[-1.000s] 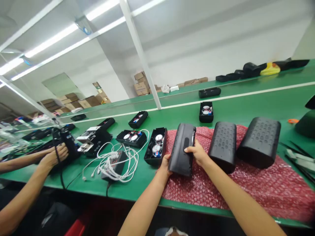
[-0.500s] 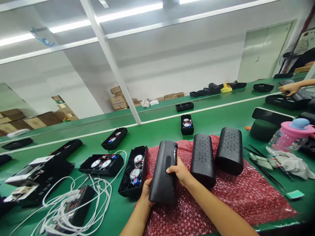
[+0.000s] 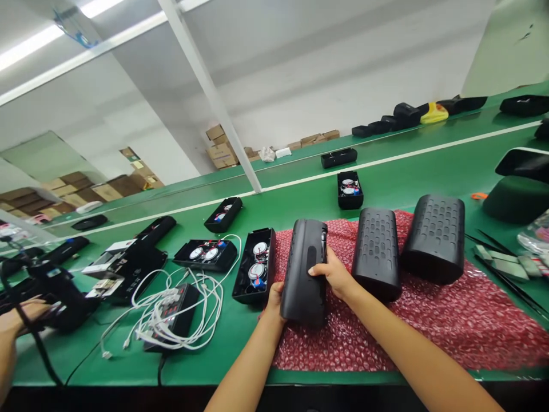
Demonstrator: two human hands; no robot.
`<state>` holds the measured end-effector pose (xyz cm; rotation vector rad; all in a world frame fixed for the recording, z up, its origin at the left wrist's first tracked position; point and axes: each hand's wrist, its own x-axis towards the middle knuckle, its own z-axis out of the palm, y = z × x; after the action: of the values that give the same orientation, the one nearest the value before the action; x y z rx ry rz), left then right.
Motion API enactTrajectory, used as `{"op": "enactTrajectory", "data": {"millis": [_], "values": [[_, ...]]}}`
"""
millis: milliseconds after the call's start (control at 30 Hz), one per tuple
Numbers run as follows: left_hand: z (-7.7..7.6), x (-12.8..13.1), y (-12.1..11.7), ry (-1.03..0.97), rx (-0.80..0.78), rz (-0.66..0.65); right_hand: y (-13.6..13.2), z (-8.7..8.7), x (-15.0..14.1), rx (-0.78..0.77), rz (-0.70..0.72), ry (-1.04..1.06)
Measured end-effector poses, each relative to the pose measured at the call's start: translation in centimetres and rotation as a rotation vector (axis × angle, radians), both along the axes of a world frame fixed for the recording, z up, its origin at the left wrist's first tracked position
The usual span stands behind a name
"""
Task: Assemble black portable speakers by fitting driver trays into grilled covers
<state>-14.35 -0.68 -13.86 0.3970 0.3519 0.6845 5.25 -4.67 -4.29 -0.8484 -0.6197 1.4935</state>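
A black speaker point(image 3: 302, 274) with a textured side stands tilted between my two hands, over red bubble wrap point(image 3: 334, 355). My left hand point(image 3: 277, 298) is closed round its lower left edge, the fingers partly hidden behind it. On the right side, my right hand point(image 3: 337, 274) grips it with the thumb lying on the smooth face below a dark oval patch. To the right, a second black speaker point(image 3: 377, 252) and a third speaker point(image 3: 435, 237) rest on the wrap. Left of my hands lies an open black housing point(image 3: 240, 280) with round drivers and wires inside.
A tangle of white cables point(image 3: 201, 337) lies over a black charging hub point(image 3: 186, 309). More open housings point(image 3: 206, 254) sit on the green table point(image 3: 223, 366). Tweezers and pale green pads point(image 3: 506, 263) are at the right. Another person's hand point(image 3: 30, 315) is at the far left.
The view has swung left and downward. Both hands keep their hold on the speaker. Another person's hand has come into view at the left, while the one at the right has left view.
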Motion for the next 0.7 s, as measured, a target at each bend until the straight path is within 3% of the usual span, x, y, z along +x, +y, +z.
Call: {"op": "enactTrajectory", "data": {"millis": [700], "values": [[-0.12, -0.16, 0.19, -0.044, 0.078, -0.099, -0.04, -0.26, 0.1, 0.015, -0.015, -0.038]]}}
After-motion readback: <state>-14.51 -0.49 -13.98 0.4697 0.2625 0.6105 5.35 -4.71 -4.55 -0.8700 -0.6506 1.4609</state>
